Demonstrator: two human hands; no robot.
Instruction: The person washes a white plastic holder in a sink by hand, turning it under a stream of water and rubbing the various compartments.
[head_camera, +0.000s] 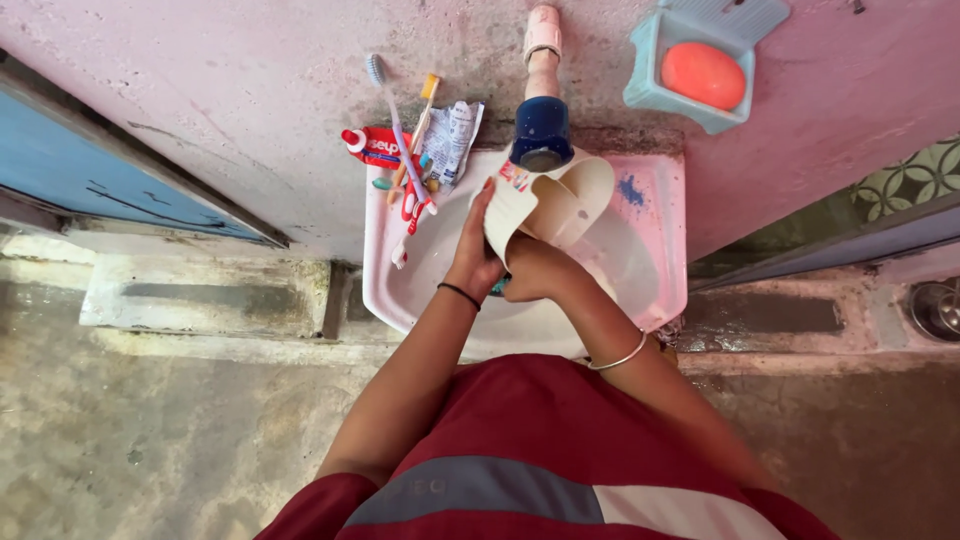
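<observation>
Cream sandal (555, 200), both hands, red tube (375, 147)

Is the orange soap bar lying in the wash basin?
No, the orange soap bar sits in a light blue soap dish fixed to the pink wall, above the wash basin.
</observation>
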